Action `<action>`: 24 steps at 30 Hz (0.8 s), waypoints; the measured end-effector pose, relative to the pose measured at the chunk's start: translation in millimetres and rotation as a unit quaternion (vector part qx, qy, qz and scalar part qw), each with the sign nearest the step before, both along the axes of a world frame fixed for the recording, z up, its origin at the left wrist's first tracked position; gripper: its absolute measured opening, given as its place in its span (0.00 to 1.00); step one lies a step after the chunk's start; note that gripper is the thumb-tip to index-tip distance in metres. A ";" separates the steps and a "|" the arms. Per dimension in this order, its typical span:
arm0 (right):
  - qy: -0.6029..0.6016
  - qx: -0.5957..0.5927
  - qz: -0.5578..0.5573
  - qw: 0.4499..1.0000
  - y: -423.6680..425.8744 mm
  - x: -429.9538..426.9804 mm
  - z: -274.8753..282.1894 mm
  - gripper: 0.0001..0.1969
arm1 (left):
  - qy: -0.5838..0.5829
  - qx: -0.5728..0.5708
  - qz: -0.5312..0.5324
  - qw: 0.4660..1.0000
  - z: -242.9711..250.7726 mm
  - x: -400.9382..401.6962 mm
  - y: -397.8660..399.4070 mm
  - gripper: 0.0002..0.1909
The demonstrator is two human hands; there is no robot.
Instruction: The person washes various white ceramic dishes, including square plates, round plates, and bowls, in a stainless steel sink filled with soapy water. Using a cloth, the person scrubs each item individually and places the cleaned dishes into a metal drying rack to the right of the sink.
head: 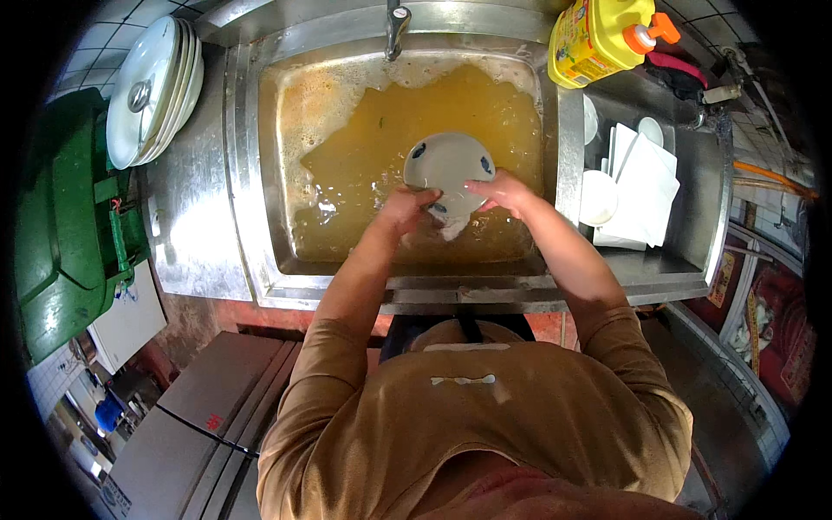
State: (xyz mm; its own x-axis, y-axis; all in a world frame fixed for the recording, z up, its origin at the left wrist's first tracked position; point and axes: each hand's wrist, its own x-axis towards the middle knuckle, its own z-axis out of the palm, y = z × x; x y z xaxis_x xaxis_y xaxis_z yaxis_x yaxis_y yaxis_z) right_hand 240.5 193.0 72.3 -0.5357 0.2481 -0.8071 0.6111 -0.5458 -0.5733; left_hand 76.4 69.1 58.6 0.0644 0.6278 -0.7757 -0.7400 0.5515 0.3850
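Observation:
A round white plate [448,162] with dark blue motifs near its rim is held tilted over the sink basin. My left hand [408,209] grips its lower left edge, the thumb on the plate's face. On the lower right edge, my right hand [502,192] holds it with the thumb on top. Just beneath the plate a whitish patch [455,226] shows in the water; what it is I cannot tell. Murky yellowish water [364,221] with foam along the left and back fills the stainless steel basin [270,195].
A faucet [395,32] reaches over the basin's back edge. Stacked dishes [188,84] under a lid [143,97] stand left, near a green bin [71,227]. Right are a yellow pump jug [591,45] and a second basin [699,240] holding white square plates [640,188] and bowls [598,198].

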 end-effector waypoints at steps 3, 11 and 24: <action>-0.003 0.023 0.041 0.999 3.5 -2.0 0.3 0.21 | 0.059 0.042 -0.013 0.997 1.0 -12.0 1.0 0.22; -0.114 0.354 0.384 0.846 3.5 -7.7 5.6 0.15 | 0.130 0.277 -0.303 0.902 15.4 -38.7 17.5 0.27; 0.107 0.716 0.351 0.594 11.1 26.4 56.7 0.16 | 0.661 0.283 -0.202 0.665 31.1 23.5 0.9 0.19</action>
State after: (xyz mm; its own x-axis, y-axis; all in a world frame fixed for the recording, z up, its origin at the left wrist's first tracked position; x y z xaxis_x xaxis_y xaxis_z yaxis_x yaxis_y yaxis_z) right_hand 267.0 204.2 129.1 -0.9649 0.2537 0.0672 0.2301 0.9410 -0.2480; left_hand 99.8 70.0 89.7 -0.1864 0.9820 0.0312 0.6159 0.0920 0.7824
